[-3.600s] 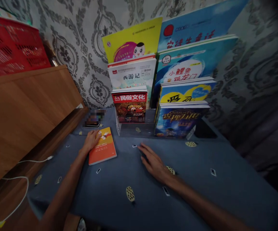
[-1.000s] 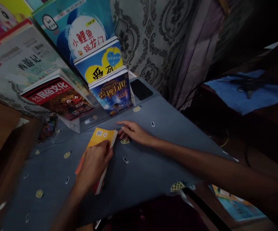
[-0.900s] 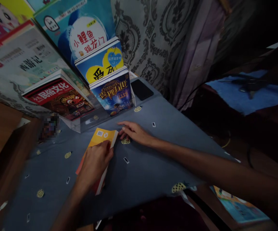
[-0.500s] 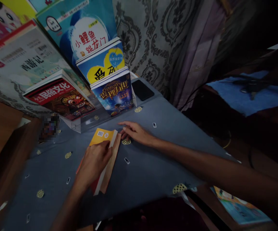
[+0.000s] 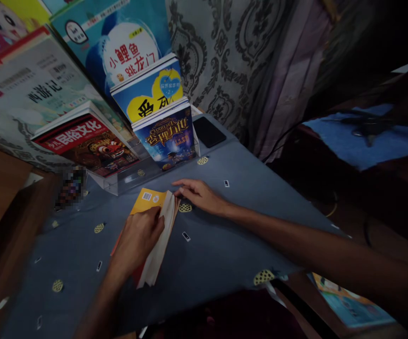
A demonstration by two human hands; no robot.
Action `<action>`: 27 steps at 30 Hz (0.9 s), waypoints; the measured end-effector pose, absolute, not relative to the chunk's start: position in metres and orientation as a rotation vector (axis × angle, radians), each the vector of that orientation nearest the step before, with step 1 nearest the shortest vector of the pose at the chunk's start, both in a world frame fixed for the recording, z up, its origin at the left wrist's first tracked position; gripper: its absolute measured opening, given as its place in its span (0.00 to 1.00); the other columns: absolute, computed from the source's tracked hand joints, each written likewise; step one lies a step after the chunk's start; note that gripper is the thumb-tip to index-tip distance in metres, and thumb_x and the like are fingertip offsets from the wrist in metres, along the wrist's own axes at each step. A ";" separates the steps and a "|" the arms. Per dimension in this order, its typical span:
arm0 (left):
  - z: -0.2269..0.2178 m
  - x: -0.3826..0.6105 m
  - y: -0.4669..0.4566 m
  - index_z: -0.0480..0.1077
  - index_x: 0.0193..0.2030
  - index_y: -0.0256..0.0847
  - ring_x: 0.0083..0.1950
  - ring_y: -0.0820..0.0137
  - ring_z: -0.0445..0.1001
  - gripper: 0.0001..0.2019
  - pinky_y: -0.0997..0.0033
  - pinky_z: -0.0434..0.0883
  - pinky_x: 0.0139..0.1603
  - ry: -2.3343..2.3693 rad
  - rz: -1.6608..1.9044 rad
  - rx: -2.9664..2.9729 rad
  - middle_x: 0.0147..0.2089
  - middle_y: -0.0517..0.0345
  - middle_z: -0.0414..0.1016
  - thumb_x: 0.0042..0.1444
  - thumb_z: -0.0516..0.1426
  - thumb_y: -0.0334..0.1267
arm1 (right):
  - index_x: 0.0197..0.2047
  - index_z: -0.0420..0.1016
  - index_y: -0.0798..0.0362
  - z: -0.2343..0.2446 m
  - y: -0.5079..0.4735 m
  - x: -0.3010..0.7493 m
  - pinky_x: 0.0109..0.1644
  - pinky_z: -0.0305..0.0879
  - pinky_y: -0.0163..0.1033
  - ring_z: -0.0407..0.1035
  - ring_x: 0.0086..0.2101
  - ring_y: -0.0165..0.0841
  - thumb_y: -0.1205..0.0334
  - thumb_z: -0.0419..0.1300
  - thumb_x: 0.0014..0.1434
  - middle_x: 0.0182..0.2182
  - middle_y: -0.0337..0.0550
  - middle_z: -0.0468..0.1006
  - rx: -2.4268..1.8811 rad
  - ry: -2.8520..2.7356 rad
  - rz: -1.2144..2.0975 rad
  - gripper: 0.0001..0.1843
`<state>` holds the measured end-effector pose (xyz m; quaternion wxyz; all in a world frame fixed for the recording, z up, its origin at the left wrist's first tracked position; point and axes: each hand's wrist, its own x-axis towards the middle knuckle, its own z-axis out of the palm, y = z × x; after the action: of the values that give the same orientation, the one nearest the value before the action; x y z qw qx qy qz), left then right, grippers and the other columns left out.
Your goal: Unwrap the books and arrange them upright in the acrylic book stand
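A thick paperback book (image 5: 164,235) with a yellow and red cover lies tilted on the table, its cover up and its page edges fanned toward the right. My left hand (image 5: 143,234) lies across the cover with curled fingers, gripping the book near its open edge. At the top right corner of the pages is my right hand (image 5: 202,195), its index finger stretched out and its other fingertips touching the page corner. Part of the cover is hidden under my left hand.
Behind the book, a clear acrylic stand (image 5: 114,184) holds several upright books, among them a red-titled one (image 5: 94,141) and a dark blue one (image 5: 168,139). A black phone (image 5: 209,132) lies beside it. The grey-blue tablecloth (image 5: 225,235) ends above a picture book (image 5: 354,301) lower right.
The page block has fanned out: loose pages now spread at the book's right edge, where a brownish page lay apart before. Both hands have hardly moved.
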<state>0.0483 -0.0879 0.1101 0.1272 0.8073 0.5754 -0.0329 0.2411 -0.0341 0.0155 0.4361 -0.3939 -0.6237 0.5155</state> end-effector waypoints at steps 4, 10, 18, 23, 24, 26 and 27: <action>0.110 0.049 -0.088 0.73 0.40 0.41 0.40 0.61 0.82 0.11 0.67 0.68 0.41 1.675 -0.112 2.348 0.38 0.51 0.82 0.65 0.50 0.34 | 0.55 0.74 0.54 0.015 -0.034 0.241 0.52 0.75 0.47 0.79 0.44 0.37 0.68 0.52 0.66 0.42 0.48 0.84 -0.948 -1.551 1.282 0.17; 0.111 0.048 -0.088 0.74 0.41 0.40 0.40 0.62 0.82 0.12 0.67 0.69 0.41 1.654 -0.093 2.354 0.39 0.51 0.83 0.66 0.48 0.36 | 0.56 0.74 0.53 0.014 -0.034 0.242 0.50 0.75 0.46 0.79 0.45 0.36 0.67 0.52 0.67 0.43 0.48 0.84 -0.930 -1.576 1.271 0.18; 0.108 0.045 -0.086 0.74 0.43 0.40 0.41 0.61 0.81 0.12 0.66 0.69 0.39 1.632 -0.071 2.377 0.38 0.50 0.82 0.66 0.48 0.36 | 0.57 0.74 0.53 0.014 -0.033 0.242 0.51 0.75 0.46 0.79 0.46 0.36 0.67 0.52 0.66 0.45 0.49 0.84 -0.912 -1.536 1.294 0.18; 0.112 0.046 -0.086 0.73 0.44 0.41 0.42 0.62 0.81 0.13 0.68 0.67 0.40 1.627 -0.098 2.362 0.39 0.51 0.82 0.67 0.48 0.36 | 0.57 0.73 0.54 0.015 -0.034 0.242 0.52 0.74 0.48 0.79 0.46 0.36 0.67 0.52 0.67 0.45 0.48 0.84 -0.905 -1.519 1.304 0.17; 0.112 0.046 -0.086 0.73 0.44 0.41 0.41 0.62 0.81 0.13 0.68 0.67 0.39 1.632 -0.116 2.351 0.39 0.51 0.82 0.67 0.48 0.35 | 0.57 0.73 0.54 0.014 -0.034 0.242 0.52 0.74 0.48 0.79 0.46 0.36 0.67 0.52 0.67 0.45 0.48 0.84 -0.903 -1.515 1.303 0.17; 0.113 0.047 -0.086 0.74 0.44 0.40 0.41 0.62 0.81 0.12 0.68 0.67 0.39 1.631 -0.137 2.336 0.39 0.51 0.82 0.67 0.48 0.35 | 0.57 0.73 0.54 0.014 -0.034 0.242 0.52 0.74 0.48 0.78 0.45 0.36 0.67 0.52 0.67 0.45 0.48 0.84 -0.898 -1.505 1.305 0.17; 0.113 0.047 -0.086 0.74 0.44 0.40 0.41 0.62 0.81 0.12 0.68 0.67 0.39 1.628 -0.136 2.339 0.39 0.51 0.82 0.67 0.48 0.35 | 0.57 0.73 0.54 0.014 -0.034 0.242 0.52 0.74 0.48 0.78 0.45 0.36 0.67 0.52 0.67 0.45 0.49 0.84 -0.896 -1.503 1.308 0.17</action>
<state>0.0471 -0.0858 0.1131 0.1435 0.8114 0.5647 -0.0472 0.2418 -0.0340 0.0144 0.4604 -0.3641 -0.6109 0.5314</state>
